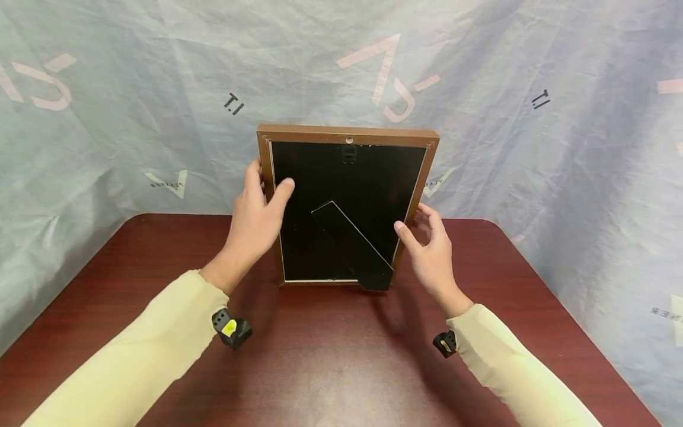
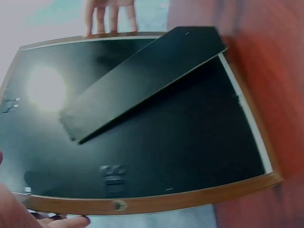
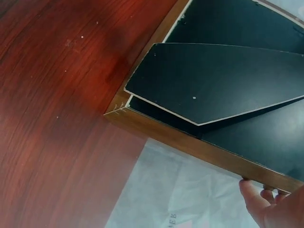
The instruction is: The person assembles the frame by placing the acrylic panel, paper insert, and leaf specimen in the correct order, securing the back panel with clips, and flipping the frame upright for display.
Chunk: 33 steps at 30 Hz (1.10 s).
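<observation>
A picture frame with a brown border shows its black back in the head view, upright and leaning slightly. Its black easel leg slants down to the lower right and stands a little off the backing, as the right wrist view shows. My left hand grips the left edge, thumb over the back and fingers around the far side. Lower down on the opposite edge, my right hand holds the border between thumb and fingers. The bottom edge is at the tabletop; whether it touches, I cannot tell.
The dark red wooden table has rounded far corners. Behind it and along both sides hangs a pale grey printed cloth. A small black device is strapped at each wrist, over light yellow sleeves.
</observation>
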Each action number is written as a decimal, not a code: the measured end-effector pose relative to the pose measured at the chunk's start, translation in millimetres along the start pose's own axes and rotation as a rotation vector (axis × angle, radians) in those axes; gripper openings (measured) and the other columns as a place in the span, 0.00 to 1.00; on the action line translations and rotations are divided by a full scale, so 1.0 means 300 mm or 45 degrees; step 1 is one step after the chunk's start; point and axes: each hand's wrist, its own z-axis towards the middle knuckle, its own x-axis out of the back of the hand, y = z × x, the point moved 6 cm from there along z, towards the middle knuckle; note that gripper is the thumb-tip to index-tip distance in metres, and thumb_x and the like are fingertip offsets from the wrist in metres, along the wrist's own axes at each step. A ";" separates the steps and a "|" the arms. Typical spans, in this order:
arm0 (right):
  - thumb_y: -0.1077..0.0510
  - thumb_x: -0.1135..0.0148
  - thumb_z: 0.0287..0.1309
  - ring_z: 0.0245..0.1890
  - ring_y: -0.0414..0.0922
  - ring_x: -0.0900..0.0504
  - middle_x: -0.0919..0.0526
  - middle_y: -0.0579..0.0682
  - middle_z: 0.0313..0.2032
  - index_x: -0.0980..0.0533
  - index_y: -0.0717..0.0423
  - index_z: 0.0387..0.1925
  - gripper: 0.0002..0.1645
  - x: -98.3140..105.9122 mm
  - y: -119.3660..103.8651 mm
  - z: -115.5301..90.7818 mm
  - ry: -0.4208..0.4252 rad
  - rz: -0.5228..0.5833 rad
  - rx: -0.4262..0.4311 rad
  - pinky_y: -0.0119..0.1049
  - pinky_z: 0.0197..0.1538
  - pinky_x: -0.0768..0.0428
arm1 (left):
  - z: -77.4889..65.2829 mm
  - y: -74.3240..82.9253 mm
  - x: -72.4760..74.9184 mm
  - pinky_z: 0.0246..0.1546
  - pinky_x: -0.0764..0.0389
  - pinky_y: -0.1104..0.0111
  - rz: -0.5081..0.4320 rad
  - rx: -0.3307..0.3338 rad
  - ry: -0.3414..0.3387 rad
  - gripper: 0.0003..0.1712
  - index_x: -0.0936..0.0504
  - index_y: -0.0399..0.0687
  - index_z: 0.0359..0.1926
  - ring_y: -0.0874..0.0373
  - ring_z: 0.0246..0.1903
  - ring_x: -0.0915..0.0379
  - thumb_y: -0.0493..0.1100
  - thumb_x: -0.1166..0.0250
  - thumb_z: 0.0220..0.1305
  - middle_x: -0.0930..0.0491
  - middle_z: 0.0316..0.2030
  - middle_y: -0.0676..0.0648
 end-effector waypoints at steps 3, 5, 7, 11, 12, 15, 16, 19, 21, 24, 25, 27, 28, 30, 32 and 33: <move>0.55 0.37 0.70 0.65 0.47 0.28 0.29 0.55 0.66 0.36 0.58 0.73 0.35 -0.007 0.002 -0.003 -0.002 0.036 0.003 0.49 0.63 0.26 | 0.032 0.047 0.033 0.69 0.36 0.54 -0.022 -0.012 0.086 0.41 0.48 0.46 0.79 0.48 0.71 0.38 0.60 0.50 0.76 0.38 0.75 0.44; 0.55 0.37 0.70 0.64 0.47 0.28 0.29 0.54 0.65 0.36 0.57 0.73 0.34 -0.007 0.002 -0.007 0.007 0.050 0.010 0.49 0.63 0.26 | 0.054 0.079 0.052 0.67 0.34 0.56 -0.040 -0.013 0.166 0.37 0.41 0.48 0.77 0.50 0.68 0.35 0.61 0.51 0.76 0.33 0.72 0.45; 0.56 0.37 0.70 0.64 0.46 0.28 0.29 0.54 0.65 0.35 0.57 0.72 0.34 -0.006 0.000 -0.011 0.016 0.057 0.017 0.49 0.63 0.26 | 0.073 0.106 0.065 0.60 0.31 0.59 -0.028 0.002 0.235 0.33 0.33 0.48 0.72 0.51 0.57 0.29 0.62 0.53 0.77 0.25 0.60 0.43; 0.58 0.37 0.69 0.64 0.47 0.28 0.29 0.54 0.66 0.36 0.58 0.73 0.34 -0.005 -0.003 -0.018 0.025 0.058 0.025 0.49 0.64 0.27 | 0.091 0.135 0.071 0.47 0.32 0.60 0.000 0.059 0.327 0.30 0.23 0.49 0.64 0.52 0.41 0.33 0.63 0.53 0.78 0.27 0.39 0.46; 0.58 0.37 0.69 0.65 0.47 0.28 0.30 0.55 0.66 0.36 0.59 0.73 0.35 -0.006 -0.004 -0.019 0.026 0.062 0.027 0.50 0.64 0.27 | 0.092 0.137 0.070 0.45 0.32 0.60 0.007 0.077 0.337 0.30 0.22 0.50 0.63 0.52 0.39 0.34 0.64 0.53 0.77 0.29 0.36 0.47; 0.59 0.37 0.69 0.66 0.49 0.29 0.31 0.56 0.67 0.37 0.60 0.73 0.35 -0.011 -0.008 -0.019 0.024 0.076 0.034 0.52 0.66 0.29 | 0.096 0.138 0.066 0.44 0.32 0.63 -0.048 0.103 0.351 0.28 0.21 0.53 0.64 0.55 0.39 0.34 0.63 0.50 0.77 0.27 0.37 0.50; 0.59 0.38 0.69 0.67 0.50 0.30 0.31 0.57 0.68 0.38 0.61 0.73 0.36 -0.014 -0.009 -0.018 0.020 0.084 0.038 0.53 0.66 0.30 | 0.097 0.137 0.066 0.43 0.31 0.64 -0.079 0.107 0.352 0.27 0.21 0.54 0.64 0.56 0.38 0.34 0.62 0.49 0.77 0.27 0.38 0.50; 0.60 0.38 0.69 0.69 0.52 0.32 0.34 0.58 0.69 0.39 0.62 0.74 0.36 -0.024 -0.011 -0.017 0.007 0.106 0.054 0.54 0.69 0.32 | 0.101 0.135 0.066 0.41 0.32 0.66 -0.191 0.124 0.356 0.23 0.21 0.56 0.64 0.60 0.36 0.35 0.58 0.47 0.77 0.26 0.41 0.52; 0.60 0.39 0.69 0.70 0.53 0.34 0.35 0.59 0.69 0.41 0.63 0.74 0.37 -0.031 -0.009 -0.016 0.000 0.114 0.060 0.54 0.70 0.34 | 0.102 0.132 0.065 0.38 0.33 0.67 -0.263 0.130 0.352 0.22 0.21 0.56 0.63 0.61 0.34 0.36 0.55 0.46 0.77 0.28 0.39 0.53; 0.60 0.39 0.69 0.71 0.53 0.35 0.36 0.59 0.70 0.42 0.63 0.75 0.38 -0.041 -0.004 -0.011 0.005 0.127 0.070 0.53 0.71 0.35 | 0.104 0.125 0.063 0.36 0.35 0.68 -0.332 0.124 0.353 0.21 0.21 0.56 0.64 0.62 0.29 0.40 0.53 0.46 0.77 0.32 0.34 0.53; 0.60 0.39 0.69 0.71 0.53 0.35 0.37 0.59 0.70 0.42 0.64 0.75 0.38 -0.043 -0.001 -0.009 0.009 0.129 0.071 0.53 0.71 0.35 | 0.104 0.122 0.062 0.35 0.36 0.67 -0.342 0.116 0.352 0.21 0.21 0.57 0.64 0.61 0.29 0.42 0.53 0.46 0.77 0.34 0.33 0.52; 0.60 0.38 0.69 0.71 0.53 0.34 0.37 0.59 0.70 0.42 0.64 0.75 0.39 -0.048 0.004 -0.002 0.017 0.129 0.076 0.53 0.71 0.34 | 0.107 0.117 0.062 0.37 0.36 0.68 -0.344 0.100 0.355 0.21 0.21 0.57 0.65 0.62 0.31 0.41 0.53 0.46 0.77 0.34 0.34 0.53; 0.60 0.37 0.69 0.70 0.53 0.34 0.36 0.59 0.70 0.42 0.64 0.75 0.39 -0.050 0.006 0.001 0.021 0.127 0.078 0.52 0.70 0.34 | 0.108 0.115 0.063 0.38 0.35 0.68 -0.334 0.092 0.356 0.21 0.21 0.57 0.65 0.63 0.32 0.40 0.53 0.46 0.77 0.33 0.36 0.54; 0.59 0.37 0.69 0.70 0.53 0.33 0.37 0.59 0.70 0.42 0.63 0.75 0.39 -0.052 0.010 0.008 0.024 0.115 0.079 0.53 0.70 0.34 | 0.111 0.114 0.065 0.42 0.35 0.68 -0.296 0.086 0.352 0.24 0.23 0.58 0.68 0.63 0.37 0.38 0.55 0.45 0.77 0.31 0.39 0.54; 0.58 0.37 0.68 0.70 0.53 0.33 0.37 0.59 0.70 0.43 0.63 0.75 0.40 -0.053 0.012 0.014 0.023 0.087 0.079 0.53 0.70 0.33 | 0.111 0.114 0.070 0.43 0.35 0.68 -0.238 0.084 0.362 0.27 0.25 0.59 0.71 0.61 0.38 0.37 0.57 0.45 0.76 0.29 0.39 0.53; 0.57 0.36 0.68 0.70 0.53 0.33 0.37 0.59 0.70 0.43 0.63 0.75 0.41 -0.053 0.013 0.017 0.018 0.073 0.078 0.53 0.69 0.33 | 0.110 0.116 0.074 0.45 0.33 0.68 -0.202 0.080 0.371 0.28 0.26 0.60 0.72 0.61 0.41 0.33 0.58 0.44 0.76 0.25 0.42 0.52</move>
